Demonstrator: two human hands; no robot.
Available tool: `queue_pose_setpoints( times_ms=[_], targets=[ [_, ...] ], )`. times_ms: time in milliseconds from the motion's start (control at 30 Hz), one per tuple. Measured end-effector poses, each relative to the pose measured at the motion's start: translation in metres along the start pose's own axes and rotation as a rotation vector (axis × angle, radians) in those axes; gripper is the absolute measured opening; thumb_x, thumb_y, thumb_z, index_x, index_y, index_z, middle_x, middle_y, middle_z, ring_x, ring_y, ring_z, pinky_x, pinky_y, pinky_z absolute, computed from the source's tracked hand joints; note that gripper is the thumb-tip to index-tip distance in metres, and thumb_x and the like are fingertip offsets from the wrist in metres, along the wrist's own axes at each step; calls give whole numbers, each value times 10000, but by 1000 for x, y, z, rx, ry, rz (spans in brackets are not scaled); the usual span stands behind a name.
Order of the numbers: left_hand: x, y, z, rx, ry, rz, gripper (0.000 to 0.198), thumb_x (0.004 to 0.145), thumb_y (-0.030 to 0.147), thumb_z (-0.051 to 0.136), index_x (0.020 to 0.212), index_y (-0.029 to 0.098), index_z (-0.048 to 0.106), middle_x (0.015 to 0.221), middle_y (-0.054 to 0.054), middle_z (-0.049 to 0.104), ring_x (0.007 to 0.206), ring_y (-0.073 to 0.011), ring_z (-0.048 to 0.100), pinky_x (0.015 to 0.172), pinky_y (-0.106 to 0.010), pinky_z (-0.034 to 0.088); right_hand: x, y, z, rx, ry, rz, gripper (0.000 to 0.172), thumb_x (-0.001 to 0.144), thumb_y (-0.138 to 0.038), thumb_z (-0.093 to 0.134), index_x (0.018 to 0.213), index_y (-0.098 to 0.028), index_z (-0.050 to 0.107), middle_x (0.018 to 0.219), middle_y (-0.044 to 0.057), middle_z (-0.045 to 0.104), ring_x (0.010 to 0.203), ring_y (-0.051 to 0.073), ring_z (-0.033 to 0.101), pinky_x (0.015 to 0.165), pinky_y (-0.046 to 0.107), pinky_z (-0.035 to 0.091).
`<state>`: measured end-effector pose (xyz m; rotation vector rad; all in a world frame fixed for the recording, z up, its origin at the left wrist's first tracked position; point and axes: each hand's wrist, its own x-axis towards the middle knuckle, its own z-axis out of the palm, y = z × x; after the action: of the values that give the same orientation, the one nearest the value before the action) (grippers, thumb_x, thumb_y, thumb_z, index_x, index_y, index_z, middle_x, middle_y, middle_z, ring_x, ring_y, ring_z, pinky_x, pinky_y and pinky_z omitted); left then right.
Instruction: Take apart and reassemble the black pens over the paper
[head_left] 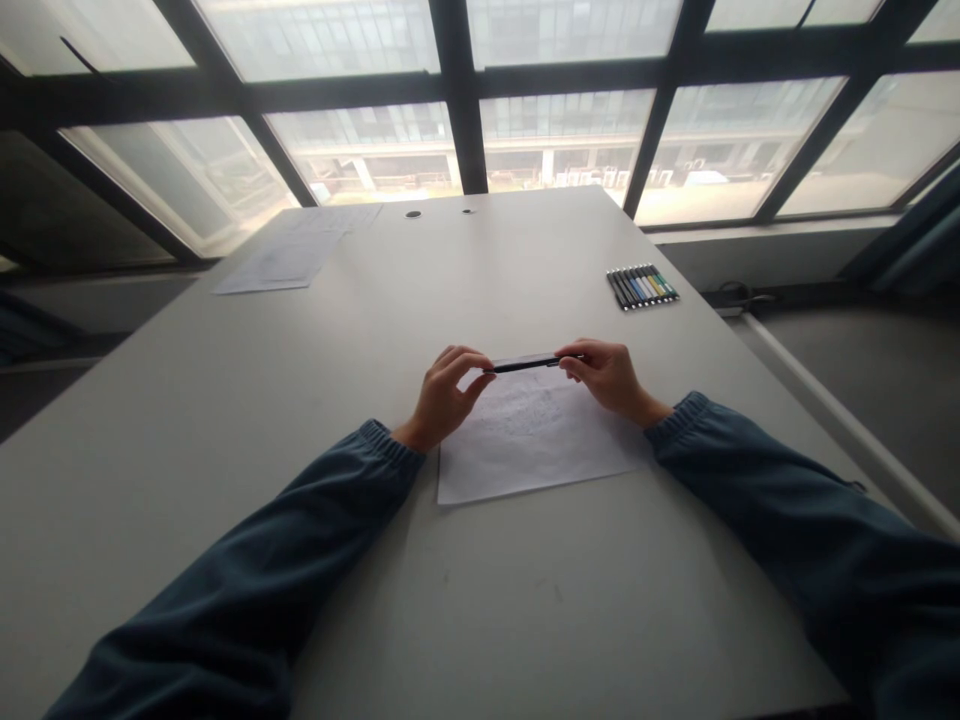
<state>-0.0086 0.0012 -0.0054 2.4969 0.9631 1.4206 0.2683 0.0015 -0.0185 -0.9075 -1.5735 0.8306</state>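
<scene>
Both hands meet over the middle of the tabletop (300, 420): the left hand (444, 392) pinches one end of a slim black pen (525, 363) between thumb and fingertips, and the right hand (607, 378) pinches the other end the same way, so the pen lies level between them, left to right. It hangs just above the far edge of a white sheet of paper (536, 455) that lies flat on the tabletop and carries a faint pencil-like drawing, too pale to read. Whether the pen has a cap, and on which end, cannot be told. As I judge it, the grip is light and only at the tips, so a sharp pull could make one end slip free and the pen drop onto the drawing, marking it or rolling off toward the right edge; the right wrist resting on the sheet could also drag or crease it. Farther right, well apart from the hands, a row of coloured pens (643, 286) lies side by side near the tabletop's edge. At the far left lie loose printed sheets (289, 255), and two small dark holes (413, 213) sit near the far edge below the window (540, 140). Nothing stands between the hands and the sheet.
</scene>
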Motion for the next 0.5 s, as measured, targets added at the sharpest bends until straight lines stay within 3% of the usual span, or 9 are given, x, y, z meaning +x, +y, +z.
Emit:
queue_pose_setpoints(
  times_ms=[233,500],
  targets=[
    [-1,1,0,-13,-52,-92,186,965,379,623,923,203,663,880,-53,684,839,-178,627,764,-325,528,0,1,0,-4,-10,-17,271,845,-432,759,918,-172,781,704,23,666,570,121,562,525,267,458],
    [-3,-1,-2,-73,-94,-142,507,1045,425,441,616,193,581,616,-24,606,648,-154,593,694,-316,474,-1,1,-1,31,-43,-26,233,850,-396,766,931,-179,781,746,24,668,589,116,575,531,256,461]
  ],
)
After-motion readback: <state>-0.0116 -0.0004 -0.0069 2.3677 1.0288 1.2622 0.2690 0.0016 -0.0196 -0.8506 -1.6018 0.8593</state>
